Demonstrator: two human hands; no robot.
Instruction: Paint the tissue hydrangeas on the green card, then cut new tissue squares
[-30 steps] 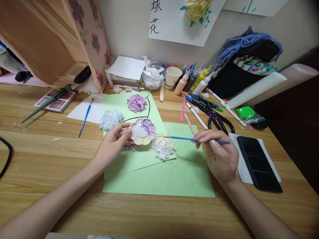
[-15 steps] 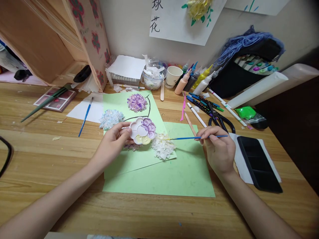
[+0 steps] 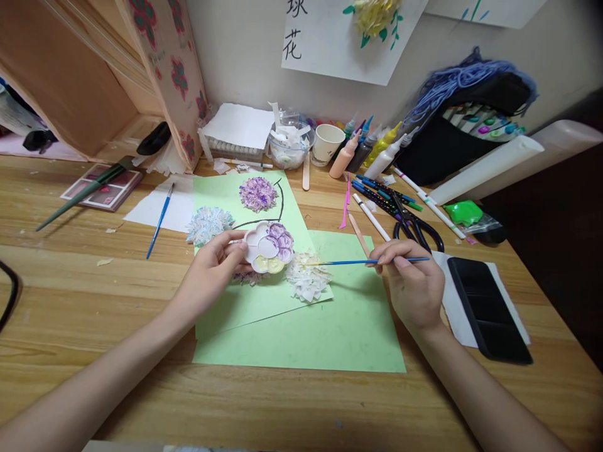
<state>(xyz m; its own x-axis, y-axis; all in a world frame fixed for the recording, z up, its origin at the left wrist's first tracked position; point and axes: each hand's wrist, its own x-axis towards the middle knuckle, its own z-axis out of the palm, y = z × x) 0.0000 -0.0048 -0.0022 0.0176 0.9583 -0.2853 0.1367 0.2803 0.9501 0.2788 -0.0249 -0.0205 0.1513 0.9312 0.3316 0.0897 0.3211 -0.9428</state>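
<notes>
My left hand [image 3: 219, 260] is closed on the edge of a white flower-shaped paint palette [image 3: 257, 242] with purple and pale yellow paint in its wells. In my right hand [image 3: 407, 279] is a thin blue paintbrush [image 3: 353, 262], pointing left. Its yellow tip is over the top of a white paper flower [image 3: 308, 285], with a little yellow on the petals. I cannot tell if the bristles touch. The flower lies on light green paper [image 3: 301, 339]. A purple flower [image 3: 258, 194] and a pale blue flower [image 3: 210, 226] are farther back; another purplish one is partly hidden under the palette.
A second paintbrush [image 3: 160, 220] lies on white paper at left. Behind stand a bowl of paper scraps [image 3: 291, 150], a paper cup [image 3: 327, 144] and several paint bottles [image 3: 345, 155]. Black scissors [image 3: 417, 229] and pens are at right, near a black case [image 3: 490, 311].
Almost nothing differs. The whole view has shifted very slightly; both hands keep their hold on the palette and the paintbrush, with the tip still at the white flower.
</notes>
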